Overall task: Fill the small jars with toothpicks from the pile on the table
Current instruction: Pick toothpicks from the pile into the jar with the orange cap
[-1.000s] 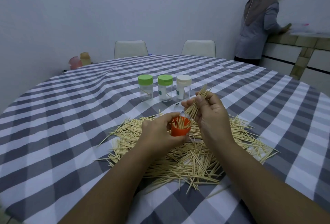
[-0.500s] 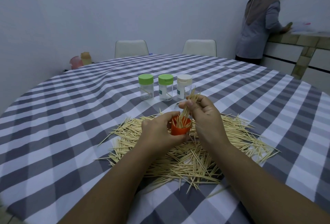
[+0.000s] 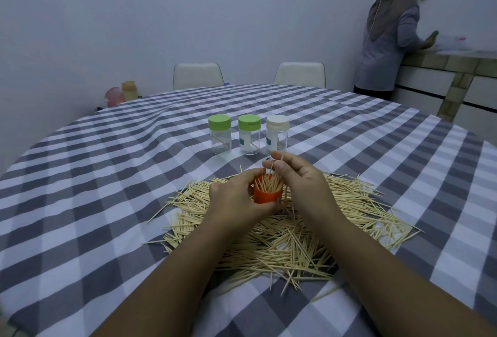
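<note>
Left hand (image 3: 236,197) grasps the orange jar (image 3: 267,195) above the toothpick pile (image 3: 309,232) on the surface (image 3: 107,175), while right hand (image 3: 298,178) pinches toothpicks (image 3: 275,166) standing in it.

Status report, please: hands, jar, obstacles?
Left hand holds orange jar. Right hand pinches toothpicks above it. Pile underneath. Nothing in the way.
</note>
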`<control>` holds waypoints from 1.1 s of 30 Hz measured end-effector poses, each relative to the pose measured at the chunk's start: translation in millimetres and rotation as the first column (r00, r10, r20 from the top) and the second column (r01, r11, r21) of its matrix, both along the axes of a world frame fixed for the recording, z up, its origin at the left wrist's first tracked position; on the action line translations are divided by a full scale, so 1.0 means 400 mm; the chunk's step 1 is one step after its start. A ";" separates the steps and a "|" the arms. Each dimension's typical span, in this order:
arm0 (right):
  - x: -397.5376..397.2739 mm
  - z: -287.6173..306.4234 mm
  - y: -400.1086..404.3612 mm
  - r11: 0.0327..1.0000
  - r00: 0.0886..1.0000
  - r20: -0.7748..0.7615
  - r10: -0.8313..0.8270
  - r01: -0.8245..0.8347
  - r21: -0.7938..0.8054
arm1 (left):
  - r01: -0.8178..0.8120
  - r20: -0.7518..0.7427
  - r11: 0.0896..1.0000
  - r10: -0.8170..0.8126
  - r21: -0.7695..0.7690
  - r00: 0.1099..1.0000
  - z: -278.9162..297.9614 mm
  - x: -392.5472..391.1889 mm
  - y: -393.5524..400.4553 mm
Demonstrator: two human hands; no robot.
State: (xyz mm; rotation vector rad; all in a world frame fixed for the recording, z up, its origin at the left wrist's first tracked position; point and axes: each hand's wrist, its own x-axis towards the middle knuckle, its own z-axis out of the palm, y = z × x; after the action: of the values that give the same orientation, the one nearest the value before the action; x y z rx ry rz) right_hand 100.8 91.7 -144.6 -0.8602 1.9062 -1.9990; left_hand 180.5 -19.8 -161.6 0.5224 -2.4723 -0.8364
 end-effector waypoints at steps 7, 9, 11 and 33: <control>-0.005 0.003 0.004 0.980 0.988 -0.139 0.068 -0.040 0.196 | 0.004 -0.013 1.000 -0.004 -0.007 1.000 -0.004 -0.004 -0.006; -0.011 0.006 0.008 0.961 0.975 -0.193 0.111 -0.056 0.270 | 0.009 -0.012 1.000 -0.009 -0.008 1.000 0.001 -0.003 -0.004; -0.010 0.009 0.013 0.934 0.965 -0.189 0.183 -0.111 0.340 | 0.013 -0.007 1.000 -0.013 -0.007 1.000 0.001 -0.003 -0.005; -0.059 -0.030 0.026 0.460 0.684 -0.609 0.402 0.424 0.780 | 0.010 0.018 1.000 -0.010 0.002 1.000 0.008 0.003 -0.001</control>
State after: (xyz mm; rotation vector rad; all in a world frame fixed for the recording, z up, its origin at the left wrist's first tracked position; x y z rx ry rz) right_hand 77.0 102.0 -156.5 -1.3551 2.8664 -0.1998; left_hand 181.5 -20.3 -158.5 0.5207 -2.4930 -0.8410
